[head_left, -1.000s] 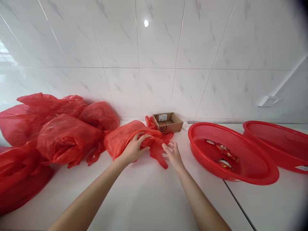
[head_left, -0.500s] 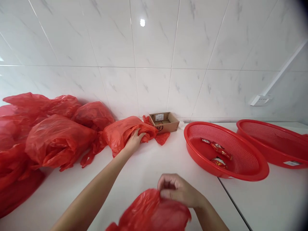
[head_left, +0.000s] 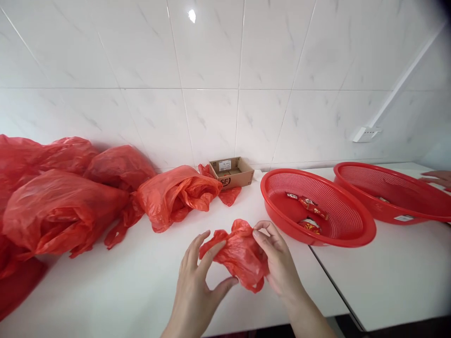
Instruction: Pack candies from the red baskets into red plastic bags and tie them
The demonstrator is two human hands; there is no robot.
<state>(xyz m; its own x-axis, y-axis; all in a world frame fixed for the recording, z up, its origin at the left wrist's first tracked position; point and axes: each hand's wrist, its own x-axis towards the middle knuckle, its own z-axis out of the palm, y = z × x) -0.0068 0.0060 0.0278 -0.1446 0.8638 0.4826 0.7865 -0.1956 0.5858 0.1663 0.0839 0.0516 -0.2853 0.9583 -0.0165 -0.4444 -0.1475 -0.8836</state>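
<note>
A crumpled red plastic bag (head_left: 243,253) is held up over the white table, between my two hands. My right hand (head_left: 276,256) pinches its upper right edge between thumb and fingers. On the bag's left side, my left hand (head_left: 200,277) has thumb and fingers spread apart, with the fingertips close to the plastic; whether they touch it I cannot tell. Beyond my hands lies a bundled red bag (head_left: 176,192). To the right, a red plastic basket (head_left: 317,206) holds a few small red packets (head_left: 312,206).
More red bags (head_left: 63,202) are heaped at the left. A small cardboard box (head_left: 237,176) stands near the tiled wall. Another red basket (head_left: 405,218) is at the right, with another person's hand (head_left: 439,178) beyond it. A seam divides the white tables (head_left: 141,286).
My left hand has left the bundled bag and come back beside the smaller bag. My right hand has raised that bag farther over the table. Another person's hand has appeared at right.
</note>
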